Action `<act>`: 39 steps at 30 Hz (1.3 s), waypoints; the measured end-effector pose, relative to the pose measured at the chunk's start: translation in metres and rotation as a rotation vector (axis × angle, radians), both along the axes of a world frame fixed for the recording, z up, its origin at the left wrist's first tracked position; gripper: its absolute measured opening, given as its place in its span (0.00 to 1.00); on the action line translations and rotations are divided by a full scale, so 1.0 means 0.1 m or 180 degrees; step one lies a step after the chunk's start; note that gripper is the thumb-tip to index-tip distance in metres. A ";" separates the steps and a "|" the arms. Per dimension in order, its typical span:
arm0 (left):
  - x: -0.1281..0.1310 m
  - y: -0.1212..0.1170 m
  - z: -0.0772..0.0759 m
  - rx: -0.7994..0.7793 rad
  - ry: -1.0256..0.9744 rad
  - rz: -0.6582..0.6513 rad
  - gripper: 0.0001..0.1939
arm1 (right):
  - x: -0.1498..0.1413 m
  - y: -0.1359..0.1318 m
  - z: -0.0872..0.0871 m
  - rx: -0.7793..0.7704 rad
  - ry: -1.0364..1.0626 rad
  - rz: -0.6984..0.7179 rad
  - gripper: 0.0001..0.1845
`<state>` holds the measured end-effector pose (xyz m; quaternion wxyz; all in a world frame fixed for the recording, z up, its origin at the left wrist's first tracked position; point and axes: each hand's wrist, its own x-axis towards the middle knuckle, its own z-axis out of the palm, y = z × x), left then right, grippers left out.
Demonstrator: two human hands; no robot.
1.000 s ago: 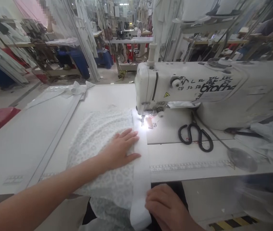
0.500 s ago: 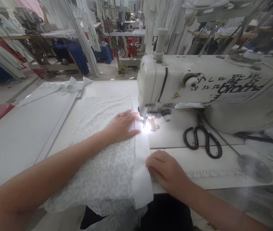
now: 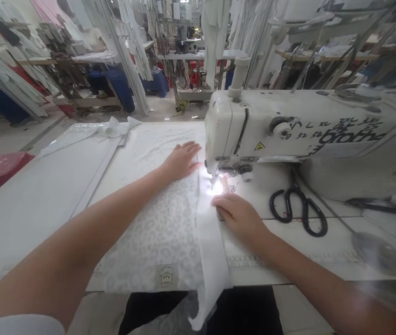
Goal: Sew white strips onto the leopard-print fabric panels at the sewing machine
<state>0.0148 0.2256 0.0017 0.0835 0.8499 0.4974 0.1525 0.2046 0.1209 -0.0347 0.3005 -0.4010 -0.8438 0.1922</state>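
A pale leopard-print fabric [image 3: 163, 218] lies over the table, its near end hanging off the front edge. Along its right side runs a plain white fabric strip [image 3: 210, 242], which passes under the lit needle area of the sewing machine [image 3: 226, 130]. My left hand [image 3: 183, 160] rests flat on the print, fingers spread, left of the needle. Just in front of the needle, my right hand [image 3: 238, 211] pinches the strip's right edge between thumb and fingers. A small patch with a chef-hat face [image 3: 166, 275] shows near the fabric's lower edge.
Black-handled scissors [image 3: 299, 204] lie right of the needle. A ruler marking [image 3: 250, 264] runs along the table's front. A white board [image 3: 72, 181] is at left, beside a red stool [image 3: 1, 170]. A round metal plate [image 3: 379, 253] stands at right. Other workstations fill the background.
My left hand has moved farther up the fabric, away from me. My right hand has shifted up the strip toward the needle. The fabric has slid forward, and the chef-hat patch has come into view.
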 end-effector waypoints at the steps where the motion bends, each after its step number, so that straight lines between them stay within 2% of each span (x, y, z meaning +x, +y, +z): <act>1: -0.01 -0.08 0.04 0.0004 0.0036 -0.0115 0.18 | 0.04 -0.16 0.00 0.0133 0.0031 -0.0019 0.14; 3: -0.04 -0.35 0.09 -0.0041 0.0099 -0.0397 0.20 | 0.16 -0.59 -0.05 0.0522 0.0131 0.0017 0.18; 5: -0.10 -0.77 0.10 -0.0178 0.0211 -0.0818 0.23 | 0.30 -1.05 -0.18 0.0650 0.0251 0.0352 0.19; 6: -0.13 -1.00 0.09 -0.0281 0.0292 -0.1101 0.25 | 0.36 -1.25 -0.27 0.0716 0.0520 0.0349 0.17; 8: -0.18 -1.47 0.02 -0.0521 0.0653 -0.1778 0.33 | 0.42 -1.51 -0.45 -0.0060 0.0675 0.0000 0.16; 10: -0.18 -1.83 -0.07 -0.0358 0.0879 -0.2045 0.36 | 0.41 -1.58 -0.62 -0.1199 0.0891 -0.0495 0.15; 12: -0.12 -2.04 -0.16 0.0029 0.0904 -0.2102 0.32 | 0.33 -1.54 -0.74 -0.2128 0.1339 -0.0664 0.14; 14: -0.02 -2.13 -0.20 0.0388 0.0713 -0.2091 0.22 | 0.22 -1.48 -0.79 -0.2653 0.1931 -0.0531 0.10; 16: 0.08 -2.16 -0.20 0.0585 0.0365 -0.1998 0.13 | 0.11 -1.48 -0.77 -0.2931 0.2454 -0.0416 0.08; 20: 0.18 -2.25 -0.22 0.0542 -0.0105 -0.1911 0.09 | 0.04 -1.65 -0.58 -0.3148 0.2964 -0.0512 0.13; 23: 0.19 -2.36 -0.31 0.0342 -0.0226 -0.2048 0.09 | 0.08 -1.80 -0.45 -0.3193 0.2834 -0.0645 0.15; 26: 0.23 -2.42 -0.39 0.0191 -0.0536 -0.2005 0.09 | 0.12 -1.89 -0.42 -0.3083 0.2613 -0.0779 0.14; 30: 0.31 -2.43 -0.36 0.0052 -0.0921 -0.1911 0.07 | 0.14 -1.94 -0.41 -0.2783 0.2292 -0.0960 0.13; 34: 0.34 -2.42 -0.31 -0.0005 -0.0816 -0.1967 0.09 | 0.13 -1.94 -0.36 -0.2473 0.2055 -0.0986 0.13; 39: 0.31 -2.43 -0.34 0.0059 -0.0938 -0.1912 0.08 | 0.12 -1.95 -0.31 -0.2383 0.2066 -0.0944 0.09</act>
